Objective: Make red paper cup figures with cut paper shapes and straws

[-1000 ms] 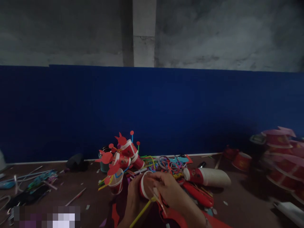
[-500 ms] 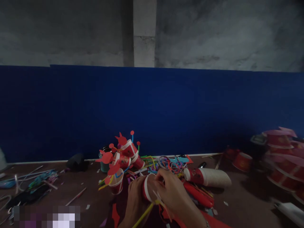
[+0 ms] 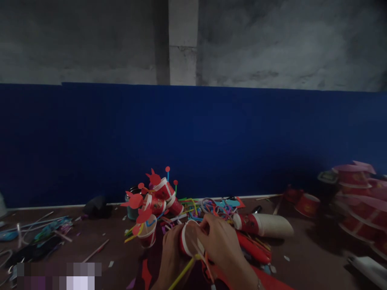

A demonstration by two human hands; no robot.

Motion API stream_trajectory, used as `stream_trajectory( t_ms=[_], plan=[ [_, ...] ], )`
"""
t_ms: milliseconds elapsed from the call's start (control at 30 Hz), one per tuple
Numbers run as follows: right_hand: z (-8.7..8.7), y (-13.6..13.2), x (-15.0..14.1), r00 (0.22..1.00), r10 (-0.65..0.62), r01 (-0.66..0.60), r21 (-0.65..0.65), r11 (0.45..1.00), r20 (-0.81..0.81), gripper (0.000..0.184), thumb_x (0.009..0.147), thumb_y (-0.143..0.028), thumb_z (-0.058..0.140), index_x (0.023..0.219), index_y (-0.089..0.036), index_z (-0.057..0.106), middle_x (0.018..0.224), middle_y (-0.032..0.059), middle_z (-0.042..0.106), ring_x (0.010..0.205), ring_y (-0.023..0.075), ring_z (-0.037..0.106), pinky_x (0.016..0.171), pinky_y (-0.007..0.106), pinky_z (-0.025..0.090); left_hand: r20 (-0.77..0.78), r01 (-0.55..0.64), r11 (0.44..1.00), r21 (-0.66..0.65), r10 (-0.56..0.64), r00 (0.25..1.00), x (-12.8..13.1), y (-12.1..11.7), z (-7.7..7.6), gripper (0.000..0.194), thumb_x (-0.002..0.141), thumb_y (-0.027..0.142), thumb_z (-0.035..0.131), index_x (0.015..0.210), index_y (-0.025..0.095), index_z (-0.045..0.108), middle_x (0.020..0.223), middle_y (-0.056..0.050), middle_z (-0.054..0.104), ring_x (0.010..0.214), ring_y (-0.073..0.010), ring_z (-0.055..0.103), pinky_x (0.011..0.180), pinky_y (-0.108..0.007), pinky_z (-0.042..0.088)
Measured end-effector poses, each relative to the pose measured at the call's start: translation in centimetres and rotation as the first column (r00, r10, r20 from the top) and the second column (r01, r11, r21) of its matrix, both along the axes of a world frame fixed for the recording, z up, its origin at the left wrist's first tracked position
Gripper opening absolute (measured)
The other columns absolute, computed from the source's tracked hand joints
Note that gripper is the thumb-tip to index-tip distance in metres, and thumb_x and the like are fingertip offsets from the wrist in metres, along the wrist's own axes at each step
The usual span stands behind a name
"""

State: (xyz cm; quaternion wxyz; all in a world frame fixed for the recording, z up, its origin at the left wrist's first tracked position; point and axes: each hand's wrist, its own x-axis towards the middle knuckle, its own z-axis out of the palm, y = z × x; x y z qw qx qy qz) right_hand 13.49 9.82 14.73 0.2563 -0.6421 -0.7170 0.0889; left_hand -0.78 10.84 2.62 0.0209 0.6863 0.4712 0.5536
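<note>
A red paper cup (image 3: 183, 241) with a white rim is tilted with its mouth toward me. My left hand (image 3: 171, 245) is wrapped around its left side. At the right side of the mouth, the fingers of my right hand (image 3: 219, 237) are pinched together; what is between the fingertips is hidden. A yellow straw (image 3: 183, 275) sticks out from the near rim toward me. Orange and pale strips (image 3: 208, 264) hang below my right hand. Left of the hands stands another red cup (image 3: 148, 237) decorated with red paper shapes and a bent blue straw.
Several decorated red cups (image 3: 165, 190) are piled behind. A cup stack (image 3: 272, 224) lies on the right beside a red oblong object (image 3: 254, 246). Coloured straws and scraps (image 3: 189, 206) fill the back. Large red-and-pink paper pieces (image 3: 363, 205) stand far right. A blue panel (image 3: 193, 137) closes off the rear.
My right hand has shifted slightly right and its fingers have curled in at the cup's right rim. The cup has moved slightly right, still in my left hand.
</note>
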Motion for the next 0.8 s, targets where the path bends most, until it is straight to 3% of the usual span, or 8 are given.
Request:
stream_trajectory(
  t_ms=[200, 500, 633, 733, 800],
  plan=[
    [-0.3, 0.1, 0.0, 0.999, 0.025, -0.027, 0.034, 0.999, 0.042, 0.028, 0.086, -0.037, 0.049, 0.067, -0.020, 0.059, 0.070, 0.0039, 0.068, 0.069, 0.0192, 0.061, 0.061, 0.027, 0.032, -0.017, 0.010, 0.998, -0.061, -0.011, 1.000, 0.0, -0.2, 0.3, 0.064, 0.061, 0.040, 0.075, 0.116, 0.015, 0.054, 0.109, -0.014, 0.066, 0.096, -0.0308, 0.064, 0.080, -0.044, 0.054],
    [-0.7, 0.0, -0.7, 0.993, 0.041, -0.044, 0.019, 0.999, 0.112, 0.029, 0.086, -0.030, 0.048, 0.065, -0.020, 0.065, 0.070, 0.0056, 0.071, 0.069, 0.0193, 0.063, 0.060, 0.027, 0.031, -0.056, -0.023, 0.998, -0.060, 0.019, 0.998, 0.0, 0.2, -0.8, 0.067, 0.063, 0.046, 0.072, 0.119, 0.015, 0.054, 0.110, -0.016, 0.065, 0.098, -0.0326, 0.062, 0.079, -0.045, 0.053],
    [-0.8, -0.1, -1.4, 0.993, 0.060, -0.059, -0.011, 0.998, 0.101, 0.026, 0.084, -0.024, 0.048, 0.068, -0.019, 0.067, 0.072, 0.0067, 0.072, 0.069, 0.0193, 0.063, 0.060, 0.027, 0.033, -0.067, 0.057, 0.993, -0.105, -0.064, 0.996, -0.1, 0.3, -1.1, 0.063, 0.064, 0.040, 0.073, 0.120, 0.017, 0.055, 0.111, -0.014, 0.066, 0.099, -0.0316, 0.061, 0.084, -0.045, 0.050],
    [-1.0, 0.2, -1.2, 0.996, 0.074, -0.074, 0.003, 0.997, 0.041, 0.019, 0.081, -0.021, 0.053, 0.069, -0.020, 0.068, 0.074, 0.0059, 0.072, 0.072, 0.0191, 0.062, 0.063, 0.026, 0.034, 0.006, 0.127, 0.979, -0.162, -0.128, 0.992, 0.0, 0.2, -1.2, 0.065, 0.058, 0.040, 0.077, 0.116, 0.018, 0.058, 0.110, -0.014, 0.066, 0.101, -0.0338, 0.060, 0.087, -0.047, 0.047],
    [-1.2, 0.7, -0.7, 0.993, 0.116, -0.114, 0.046, 0.992, -0.037, 0.022, 0.083, -0.026, 0.052, 0.068, -0.020, 0.067, 0.074, 0.0053, 0.070, 0.073, 0.0192, 0.060, 0.065, 0.026, 0.035, 0.171, 0.176, 0.965, -0.197, -0.143, 0.975, 0.3, 0.1, -1.1, 0.070, 0.055, 0.041, 0.079, 0.117, 0.018, 0.055, 0.113, -0.015, 0.063, 0.103, -0.0345, 0.058, 0.086, -0.047, 0.047]
  ],
)
